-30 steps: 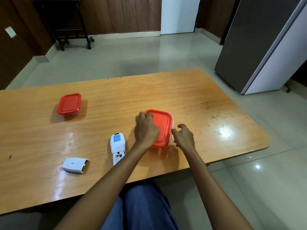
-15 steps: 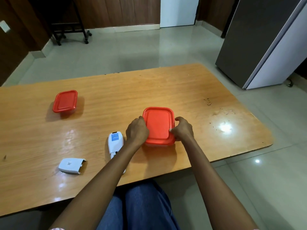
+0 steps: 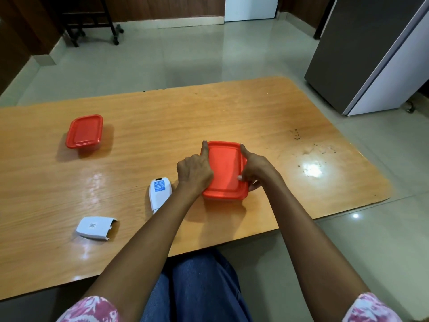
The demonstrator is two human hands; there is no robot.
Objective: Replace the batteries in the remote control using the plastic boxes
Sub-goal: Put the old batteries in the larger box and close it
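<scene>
Both hands grip the red-lidded box (image 3: 225, 173) at the centre of the frame. The left hand (image 3: 193, 170) curls against its left edge with the forefinger stretched along the rim, and the right hand (image 3: 257, 169) clasps the right edge, thumb on the lid, forefinger likewise extended. Half a second ago both forefingers were tucked in; a second ago the left hand lay over the lid. The box stands flat on the table (image 3: 162, 126). The remote control (image 3: 159, 191) lies just left of the left wrist, its battery cover (image 3: 95, 228) apart at lower left, and a second red-lidded box (image 3: 84, 131) at upper left.
</scene>
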